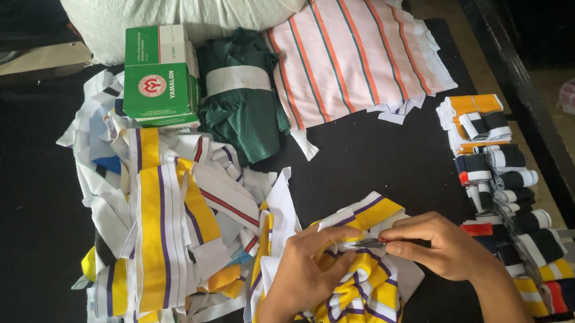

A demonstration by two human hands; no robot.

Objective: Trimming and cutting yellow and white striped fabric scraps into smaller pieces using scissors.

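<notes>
Black cloth covers the whole surface (23,226), and it's pretty cluttered with fabric bits. Near the middle, the left hand (308,267) is pinched onto a bunched-up piece of yellow, white and purple striped knit fabric (363,293), fingers curled over its top edge. The right hand (440,245) is closed around a small metal tool (371,243) — only the thin tip shows, so I can't tell exactly what kind it is — and that tip touches the fabric right between the two hands.

Left of the hands sits a loose heap of white and yellow striped fabric strips (170,241), some with purple or red lines, spilling toward the near edge. Far behind that heap is a green and white cardboard box (161,75), and just beside it to the right a folded dark green cloth bundle with a white paper band (240,93). Further right lies a pale pink fabric piece with orange and green stripes (354,55). A big off-white sack (184,8) sits at the far edge.

Along the right side — well apart from the hands — runs a row of small folded knit pieces in navy, white, orange and red (505,198).
</notes>
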